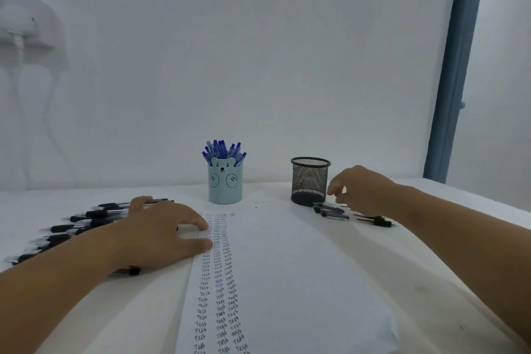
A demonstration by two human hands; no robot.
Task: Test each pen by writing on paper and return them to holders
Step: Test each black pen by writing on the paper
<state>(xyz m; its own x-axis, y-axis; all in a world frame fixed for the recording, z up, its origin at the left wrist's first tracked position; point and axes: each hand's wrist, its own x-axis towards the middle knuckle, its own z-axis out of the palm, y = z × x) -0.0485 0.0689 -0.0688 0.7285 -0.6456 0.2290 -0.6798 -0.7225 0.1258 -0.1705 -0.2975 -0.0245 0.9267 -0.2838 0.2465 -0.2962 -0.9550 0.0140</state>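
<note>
Black mesh holder (309, 181), one bear holder (225, 182), two hands (161, 231).

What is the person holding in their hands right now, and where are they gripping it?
Nothing. The left hand lies flat on the paper; the right hand hovers with loosely curled fingers over the black pens beside the mesh holder.

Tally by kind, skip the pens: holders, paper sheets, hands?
Holders: 2, blue bear holder and black mesh holder
Paper sheet: 1
Hands: 2, left hand and right hand
Total: 5
</note>
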